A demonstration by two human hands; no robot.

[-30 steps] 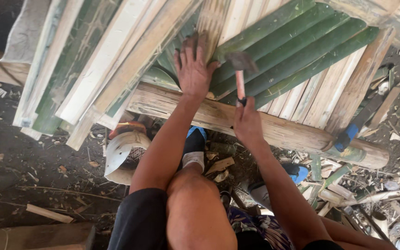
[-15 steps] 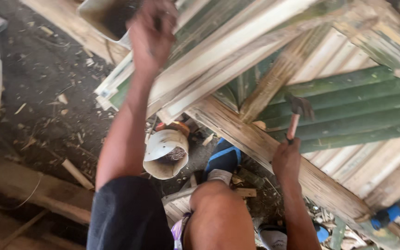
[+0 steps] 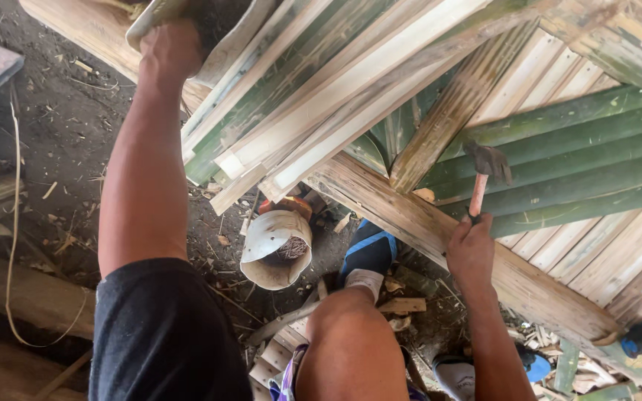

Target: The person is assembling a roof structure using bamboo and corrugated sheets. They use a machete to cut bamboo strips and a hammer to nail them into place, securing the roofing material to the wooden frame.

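Note:
My right hand (image 3: 471,249) grips the reddish wooden handle of a hammer (image 3: 484,171), whose dark head rests over green and pale split bamboo slats (image 3: 559,141). The slats lie across a thick wooden beam (image 3: 410,215). My left hand (image 3: 171,44) reaches far up to the left and is buried in a pale container (image 3: 228,33) at the top edge; its fingers are hidden. My bare knee (image 3: 351,334) and a foot in a blue sandal (image 3: 369,252) are below the beam.
A pale tipped can (image 3: 276,249) holding rusty nails lies on the dirt under the slats. A loose bundle of bamboo strips (image 3: 321,96) overhangs it. Wood scraps litter the ground. A log (image 3: 9,289) and a thin cord (image 3: 13,223) lie at the left.
The view swung left. My left hand left the slats and rose to the container at the upper left. My right hand kept the hammer resting on the green slats.

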